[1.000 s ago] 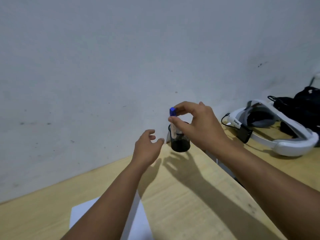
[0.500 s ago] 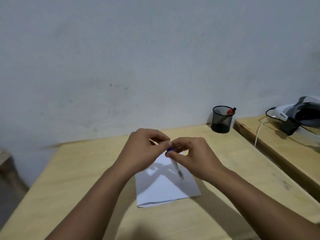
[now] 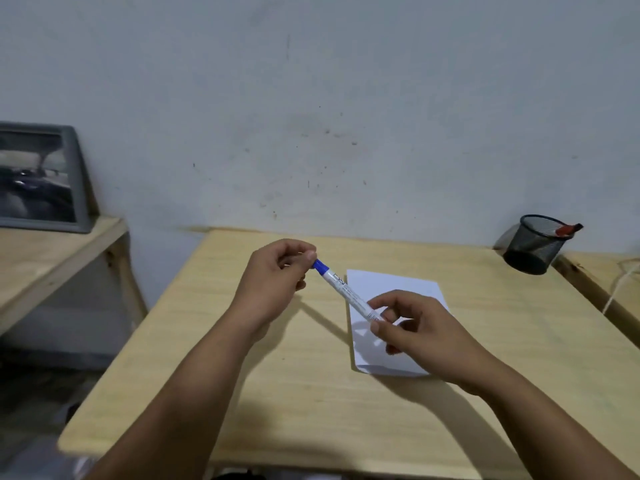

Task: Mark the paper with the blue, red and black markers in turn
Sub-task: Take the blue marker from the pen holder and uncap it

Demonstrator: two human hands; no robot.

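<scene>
Both hands grip the blue marker [image 3: 346, 292] above the paper [image 3: 394, 289], left hand [image 3: 273, 285] pinching its cap, right hand [image 3: 415, 327] its barrel; the paper looks unmarked, so all three colours remain

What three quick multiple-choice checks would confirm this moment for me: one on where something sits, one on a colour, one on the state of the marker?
1. Where does the mesh pen cup stand?
A. At the table's far right corner, by the wall
B. On the paper
C. On the left shelf

2. What colour is the cap end of the marker held between the hands?
A. Red
B. Blue
C. Black

3. How is the marker held?
A. Lying loose on the paper
B. Standing in the cup
C. Gripped at both ends above the table

Answers: 1 A, the cup sits at the back right beside the wall. 2 B, the end at the left hand is blue. 3 C, the left hand pinches the cap end and the right hand the other, over the paper.
</scene>
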